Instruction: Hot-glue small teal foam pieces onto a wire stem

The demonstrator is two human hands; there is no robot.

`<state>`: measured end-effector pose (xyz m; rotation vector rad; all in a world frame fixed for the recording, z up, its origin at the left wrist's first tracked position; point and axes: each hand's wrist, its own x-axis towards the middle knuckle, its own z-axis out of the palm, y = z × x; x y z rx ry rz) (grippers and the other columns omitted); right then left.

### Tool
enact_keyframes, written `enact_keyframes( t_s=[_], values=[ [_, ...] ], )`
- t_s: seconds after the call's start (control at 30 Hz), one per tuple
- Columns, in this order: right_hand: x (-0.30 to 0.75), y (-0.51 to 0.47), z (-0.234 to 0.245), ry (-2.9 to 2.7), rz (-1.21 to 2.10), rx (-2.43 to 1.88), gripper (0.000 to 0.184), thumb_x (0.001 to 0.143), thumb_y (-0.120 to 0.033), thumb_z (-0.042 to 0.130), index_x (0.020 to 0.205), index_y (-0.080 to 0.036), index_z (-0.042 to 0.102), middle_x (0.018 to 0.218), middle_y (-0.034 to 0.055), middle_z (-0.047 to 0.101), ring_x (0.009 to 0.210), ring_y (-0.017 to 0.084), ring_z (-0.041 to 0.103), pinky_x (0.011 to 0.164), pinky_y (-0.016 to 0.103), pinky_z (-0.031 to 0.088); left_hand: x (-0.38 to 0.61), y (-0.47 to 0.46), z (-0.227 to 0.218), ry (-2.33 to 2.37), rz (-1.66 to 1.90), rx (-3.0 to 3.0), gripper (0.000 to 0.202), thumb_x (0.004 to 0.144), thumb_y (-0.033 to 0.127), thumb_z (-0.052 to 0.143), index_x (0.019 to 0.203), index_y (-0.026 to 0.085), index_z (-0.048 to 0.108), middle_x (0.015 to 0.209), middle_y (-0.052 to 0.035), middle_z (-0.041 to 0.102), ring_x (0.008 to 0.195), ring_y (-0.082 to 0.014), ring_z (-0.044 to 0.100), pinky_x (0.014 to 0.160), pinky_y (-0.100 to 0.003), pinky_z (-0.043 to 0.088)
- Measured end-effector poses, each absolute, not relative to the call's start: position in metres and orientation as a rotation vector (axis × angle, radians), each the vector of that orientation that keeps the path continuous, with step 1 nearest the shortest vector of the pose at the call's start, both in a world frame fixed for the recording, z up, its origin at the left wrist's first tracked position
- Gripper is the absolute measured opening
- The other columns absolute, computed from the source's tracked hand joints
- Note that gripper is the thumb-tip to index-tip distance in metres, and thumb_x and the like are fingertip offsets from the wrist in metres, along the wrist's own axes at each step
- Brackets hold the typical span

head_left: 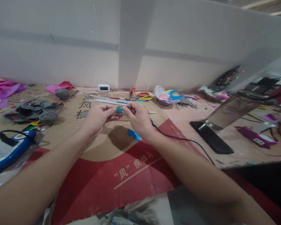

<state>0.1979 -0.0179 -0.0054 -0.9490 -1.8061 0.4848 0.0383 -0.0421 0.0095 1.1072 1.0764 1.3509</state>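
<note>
Above the cardboard sheet (140,175), my left hand (101,115) pinches a small teal piece (119,109) between thumb and fingers. My right hand (137,117) comes in from the other side, its thumb and fingertips pressed together at the right edge of that piece. Whether the right fingers hold the same piece or something tiny beside it is too small to tell. Below the hands, a blue cut-out piece (134,135) lies on the cardboard. Behind them are scissors with orange and yellow handles (145,96) and pale thin strips (110,100).
A black phone (212,137) and a leaning clear bottle (231,107) stand right, near a purple device (257,136). Dark grey yarn (48,116) and a blue-edged device (16,150) are left. A white digital clock (103,88) and a bowl (164,101) sit behind. A cable (184,139) crosses right.
</note>
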Motion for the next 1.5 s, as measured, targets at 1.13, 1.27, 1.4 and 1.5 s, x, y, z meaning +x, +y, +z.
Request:
enact_keyframes(
  t_s=[1.13, 1.27, 1.4, 1.5],
  values=[
    [0.201, -0.018, -0.005, -1.878, 0.241, -0.914, 0.015, 0.09, -0.033, 0.061, 0.082, -0.021, 0.065, 0.081, 0.0024, 0.063, 0.075, 0.016, 0.054, 0.072, 0.03, 0.041, 0.039, -0.048, 0.014, 1.255, 1.244, 1.373, 0.025, 0.071, 0.035, 0.075, 0.08, 0.012, 0.07, 0.077, -0.0066, 0.074, 0.066, -0.0155, 0.069, 0.072, -0.03, 0.057],
    [0.202, -0.015, -0.005, -1.904, 0.246, -0.917, 0.014, 0.089, -0.033, 0.062, 0.083, -0.021, 0.066, 0.082, 0.0027, 0.064, 0.076, 0.016, 0.056, 0.071, 0.03, 0.041, 0.039, -0.049, 0.015, 1.289, 1.231, 1.435, 0.019, 0.074, 0.031, 0.071, 0.08, 0.013, 0.069, 0.074, -0.0055, 0.073, 0.064, -0.015, 0.068, 0.068, -0.028, 0.056],
    [0.201, -0.012, -0.005, -1.934, 0.314, -0.917, 0.012, 0.088, -0.031, 0.061, 0.084, -0.02, 0.065, 0.079, 0.0025, 0.064, 0.072, 0.014, 0.053, 0.066, 0.028, 0.038, 0.039, -0.051, 0.016, 1.301, 1.224, 1.479, 0.013, 0.074, 0.027, 0.069, 0.076, 0.014, 0.068, 0.067, -0.004, 0.07, 0.062, -0.0146, 0.066, 0.064, -0.027, 0.054],
    [0.2, -0.011, -0.006, -1.938, 0.426, -0.922, 0.012, 0.086, -0.03, 0.059, 0.081, -0.019, 0.062, 0.07, -0.0003, 0.057, 0.064, 0.012, 0.046, 0.059, 0.026, 0.033, 0.04, -0.051, 0.017, 1.294, 1.228, 1.508, 0.011, 0.074, 0.026, 0.068, 0.073, 0.015, 0.067, 0.065, -0.0028, 0.068, 0.06, -0.0138, 0.063, 0.062, -0.026, 0.052]
  ],
)
